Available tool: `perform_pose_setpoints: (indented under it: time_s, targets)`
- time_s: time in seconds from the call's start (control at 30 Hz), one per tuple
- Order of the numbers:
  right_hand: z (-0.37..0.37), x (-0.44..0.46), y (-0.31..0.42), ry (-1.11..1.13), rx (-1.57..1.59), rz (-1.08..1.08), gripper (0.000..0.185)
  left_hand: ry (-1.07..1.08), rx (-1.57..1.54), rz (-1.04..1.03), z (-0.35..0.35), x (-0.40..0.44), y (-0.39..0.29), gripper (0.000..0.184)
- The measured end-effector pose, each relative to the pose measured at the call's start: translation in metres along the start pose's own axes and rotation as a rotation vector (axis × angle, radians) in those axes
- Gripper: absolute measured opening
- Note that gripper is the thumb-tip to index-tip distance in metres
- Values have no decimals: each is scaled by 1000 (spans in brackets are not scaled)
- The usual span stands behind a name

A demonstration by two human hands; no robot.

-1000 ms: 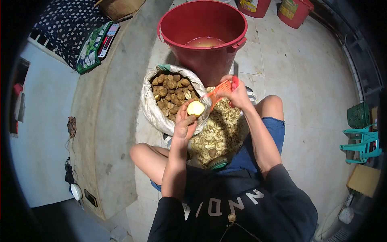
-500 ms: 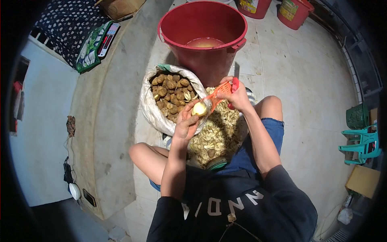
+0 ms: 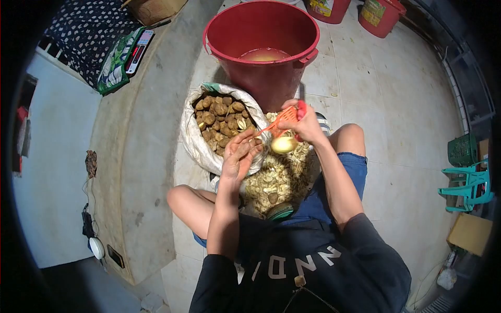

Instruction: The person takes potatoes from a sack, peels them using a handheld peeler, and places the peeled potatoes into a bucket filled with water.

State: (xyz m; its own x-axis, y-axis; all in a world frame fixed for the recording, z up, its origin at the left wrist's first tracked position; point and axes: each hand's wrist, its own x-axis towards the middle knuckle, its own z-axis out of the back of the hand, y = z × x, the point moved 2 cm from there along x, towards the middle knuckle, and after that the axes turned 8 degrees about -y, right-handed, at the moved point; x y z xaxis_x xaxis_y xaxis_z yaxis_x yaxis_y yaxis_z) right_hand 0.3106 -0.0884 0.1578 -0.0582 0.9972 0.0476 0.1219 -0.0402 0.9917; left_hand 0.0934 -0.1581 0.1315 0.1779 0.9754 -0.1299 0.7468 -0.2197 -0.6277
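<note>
A pale peeled potato (image 3: 284, 145), slightly blurred, is in the air over the heap of peelings (image 3: 276, 180), just below my right hand (image 3: 305, 125). That hand is closed round an orange-red peeler (image 3: 287, 118). My left hand (image 3: 241, 152) is beside the potato on its left, palm up, fingers apart and empty. It is over the right edge of a white sack (image 3: 191, 143) holding many brown unpeeled potatoes (image 3: 221, 109). One small brown potato (image 3: 273, 198) lies on the peelings near my lap.
Behind the sack stands a large red bucket (image 3: 261, 73) with cloudy liquid. Two smaller red buckets (image 3: 327, 9) are farther back. At left, a ledge (image 3: 151, 130) bears a scale (image 3: 139, 52) and a phone (image 3: 116, 255). A turquoise stool (image 3: 467, 185) stands at far right.
The peeled potato has left my left hand and moved right and slightly down, below my right hand. My left hand's fingers have opened. The right hand still grips the peeler.
</note>
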Motion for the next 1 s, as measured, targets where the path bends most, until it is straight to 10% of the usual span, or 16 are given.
perform_pose_setpoints:
  time_s: [0.2,0.47,0.7,1.0]
  targets:
    - [-17,-6,-20,-63,-147,33,43,-35,-332,978,2,-65,150,66]
    - [21,-3,-8,-161,-93,34,44,137,82,1220,-2,-94,172,37]
    - [29,-6,-7,-187,-118,45,44,-301,-328,480,27,-15,112,30]
    - [5,-10,-17,-77,-110,-27,45,-45,-189,69,-2,-5,9,53]
